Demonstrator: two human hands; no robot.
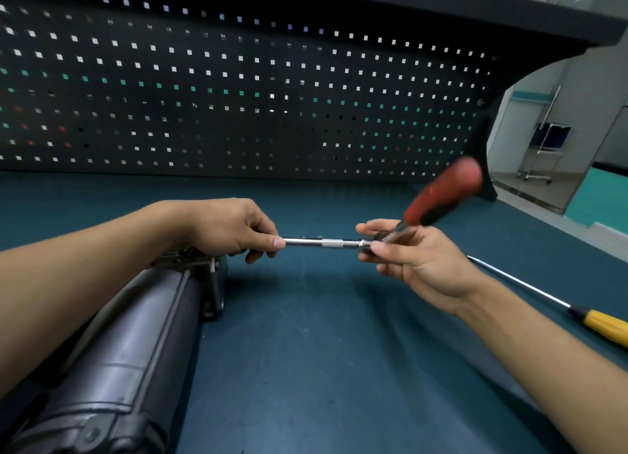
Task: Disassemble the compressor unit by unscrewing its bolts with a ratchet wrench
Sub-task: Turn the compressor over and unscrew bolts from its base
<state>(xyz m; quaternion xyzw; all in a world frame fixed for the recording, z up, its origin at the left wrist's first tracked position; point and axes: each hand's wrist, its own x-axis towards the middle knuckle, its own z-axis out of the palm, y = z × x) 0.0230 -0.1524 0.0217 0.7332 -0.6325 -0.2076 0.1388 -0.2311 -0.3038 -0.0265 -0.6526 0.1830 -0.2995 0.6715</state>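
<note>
Ratchet wrench (pixel 441 195) with blurred red handle and slim chrome extension bar (pixel 326 242): my right hand (pixel 418 259) pinches its head, and my left hand (pixel 231 225) grips the bar's other end. Lower left of the wrench, a dark grey cylindrical compressor unit (pixel 136 344) lies on the teal bench mat (pixel 306 351). To the wrench's right lies a yellow-handled screwdriver (pixel 598 322).

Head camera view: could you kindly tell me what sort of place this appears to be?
Most likely a workshop bench: a perforated pegboard backs a teal work mat, with a ratchet wrench, a yellow-handled screwdriver and a compressor unit in view.
</note>
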